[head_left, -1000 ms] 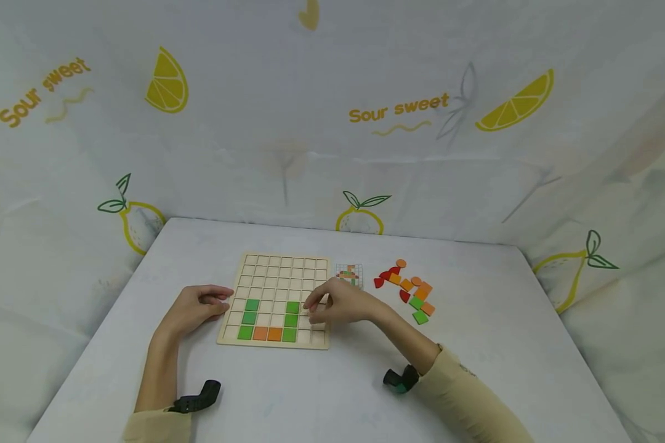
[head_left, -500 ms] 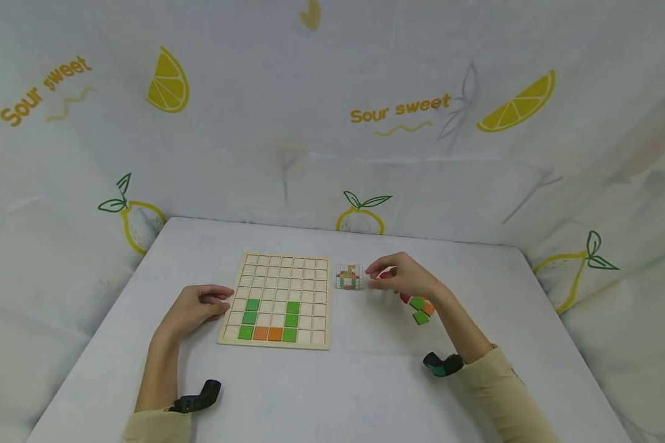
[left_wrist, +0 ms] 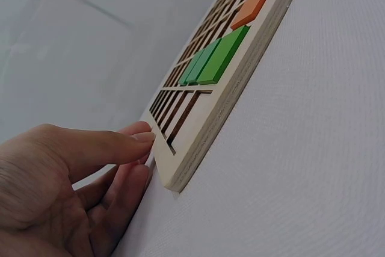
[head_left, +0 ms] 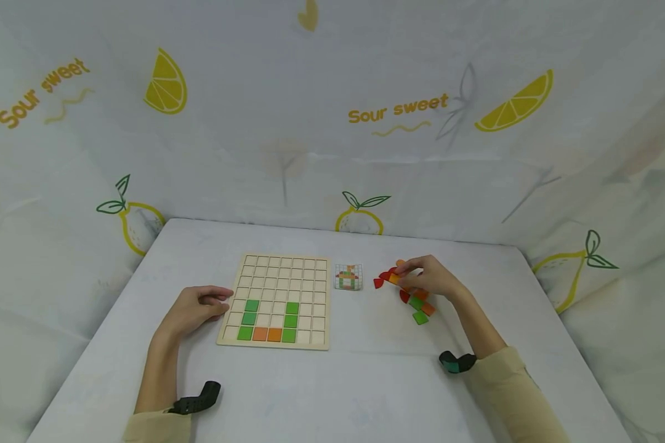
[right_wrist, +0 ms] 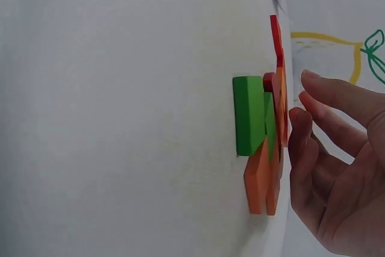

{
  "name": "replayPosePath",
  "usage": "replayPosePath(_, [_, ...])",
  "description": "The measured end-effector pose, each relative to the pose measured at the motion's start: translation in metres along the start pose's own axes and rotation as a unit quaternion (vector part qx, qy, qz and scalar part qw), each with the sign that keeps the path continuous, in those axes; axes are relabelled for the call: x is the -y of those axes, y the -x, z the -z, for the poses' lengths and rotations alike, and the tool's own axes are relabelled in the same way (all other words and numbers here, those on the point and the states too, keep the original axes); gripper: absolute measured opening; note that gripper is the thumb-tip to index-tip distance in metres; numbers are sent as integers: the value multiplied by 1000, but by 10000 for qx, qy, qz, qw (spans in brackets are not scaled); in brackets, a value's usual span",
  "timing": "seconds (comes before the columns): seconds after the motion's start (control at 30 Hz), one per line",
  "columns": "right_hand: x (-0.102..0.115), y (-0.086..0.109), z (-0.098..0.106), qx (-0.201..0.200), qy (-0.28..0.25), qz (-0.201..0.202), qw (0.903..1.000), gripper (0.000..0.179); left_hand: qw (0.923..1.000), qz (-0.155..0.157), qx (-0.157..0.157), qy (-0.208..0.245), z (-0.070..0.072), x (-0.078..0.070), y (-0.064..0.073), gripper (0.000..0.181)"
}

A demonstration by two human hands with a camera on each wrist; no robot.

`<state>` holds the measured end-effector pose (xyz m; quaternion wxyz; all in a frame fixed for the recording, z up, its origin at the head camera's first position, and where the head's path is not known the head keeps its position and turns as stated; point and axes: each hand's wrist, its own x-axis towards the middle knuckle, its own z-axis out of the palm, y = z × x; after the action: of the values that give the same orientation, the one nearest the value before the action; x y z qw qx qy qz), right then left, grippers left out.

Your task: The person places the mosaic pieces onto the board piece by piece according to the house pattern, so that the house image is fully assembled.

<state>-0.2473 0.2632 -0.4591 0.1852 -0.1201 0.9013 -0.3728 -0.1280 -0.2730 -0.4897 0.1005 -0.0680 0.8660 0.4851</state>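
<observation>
In the head view my left hand (head_left: 194, 307) is at the left side of a pale wooden grid board (head_left: 233, 338). Its thumb and fingertips touch the board's edge, seen closer in the left wrist view. Green tiles (head_left: 290, 321) form two columns on the board, with orange tiles (head_left: 260, 333) between them in the nearest row. Over a loose pile of tiles at the right, my right hand (head_left: 429, 275) holds its fingers bent and spread apart. No tile shows between those fingers in the right wrist view. That hand partly covers the pile.
A small printed pattern card (head_left: 348, 277) lies just right of the board. The pile includes red pieces (head_left: 386, 275), a green square (head_left: 420, 317) and an orange square (head_left: 428, 309). Black camera mounts (head_left: 199, 398) are on both wrists. Behind the white table (head_left: 310, 394) hangs a lemon-print cloth (head_left: 255, 123).
My right hand has moved right, from above the board past the card to the tile pile. The left hand stays at the board's edge. Tiles on the board look the same.
</observation>
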Motion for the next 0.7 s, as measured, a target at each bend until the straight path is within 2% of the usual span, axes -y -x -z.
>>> replayPosePath(0.13, [-5,-3,-2,-86,124,-50,9999,30,10000,-15,-26,-21,0,0,0,39])
replayPosePath(0.33, [-4,-4,-5,-134,84,110,9998,31,10000,-35,-7,-20,1,1,0,40])
replayPosePath(0.7, [-6,-6,-8,-187,126,-75,9997,34,9999,-120,8,-91,2,-1,1,40])
